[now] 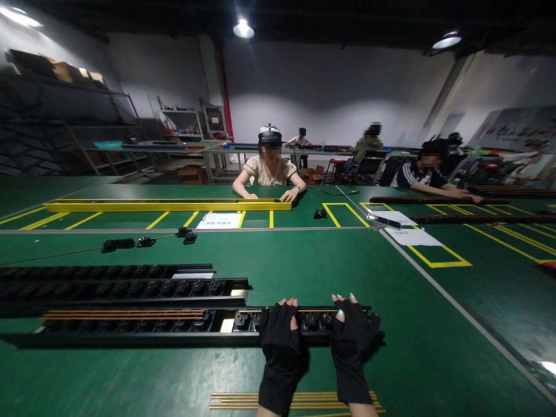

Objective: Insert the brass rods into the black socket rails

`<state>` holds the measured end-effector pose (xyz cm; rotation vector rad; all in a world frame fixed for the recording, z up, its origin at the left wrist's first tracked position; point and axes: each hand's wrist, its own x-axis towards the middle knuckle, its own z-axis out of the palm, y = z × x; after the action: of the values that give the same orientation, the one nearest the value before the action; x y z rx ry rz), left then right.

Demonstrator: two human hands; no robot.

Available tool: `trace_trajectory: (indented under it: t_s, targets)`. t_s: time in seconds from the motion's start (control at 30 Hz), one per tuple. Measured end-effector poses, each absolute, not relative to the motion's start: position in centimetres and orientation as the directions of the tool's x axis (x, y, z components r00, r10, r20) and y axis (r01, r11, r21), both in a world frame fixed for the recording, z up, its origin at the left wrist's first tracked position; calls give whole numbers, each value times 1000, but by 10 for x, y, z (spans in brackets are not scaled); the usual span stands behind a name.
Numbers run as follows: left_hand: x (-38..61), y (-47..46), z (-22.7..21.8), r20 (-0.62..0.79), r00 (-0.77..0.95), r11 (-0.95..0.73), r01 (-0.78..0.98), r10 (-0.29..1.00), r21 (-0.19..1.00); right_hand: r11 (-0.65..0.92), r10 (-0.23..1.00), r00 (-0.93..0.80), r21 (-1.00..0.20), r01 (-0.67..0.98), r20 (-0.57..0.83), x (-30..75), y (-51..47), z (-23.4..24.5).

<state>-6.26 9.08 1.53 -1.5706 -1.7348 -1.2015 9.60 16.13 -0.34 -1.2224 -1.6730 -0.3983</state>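
Observation:
Both my hands wear black fingerless gloves. My left hand [280, 333] lies flat on the near black power strip rail [174, 327], fingers stretched over its sockets. My right hand [353, 333] rests on the right end of the same rail, fingers spread and slightly curled over its far edge. Thin copper strips [124, 315] lie in the rail's left half. A bundle of loose copper strips [237, 401] lies on the green table under my wrists.
Two more black rails [130, 288] lie behind the near one. Small black parts with a cable [145, 241] sit further back. A person across the table holds a long yellow rail [167, 205]. Other people work at the right. Papers [412, 236] lie by yellow floor-style markings.

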Motion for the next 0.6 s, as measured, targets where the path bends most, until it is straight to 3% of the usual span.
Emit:
trace_trajectory:
  t_s: [0.27, 0.5, 0.6]
  targets:
    - [-59, 90, 20, 827, -209, -59, 959, 521, 279, 480, 480, -4, -259, 838, 877, 97, 165, -4]
    - [-61, 89, 19, 788, -182, -63, 961, 588, 269, 478, 585, -36, -309, 823, 810, 100, 167, -7]
    - [-61, 90, 17, 781, -176, -66, 961, 599, 267, 426, 609, 40, -369, 826, 792, 101, 169, -12]
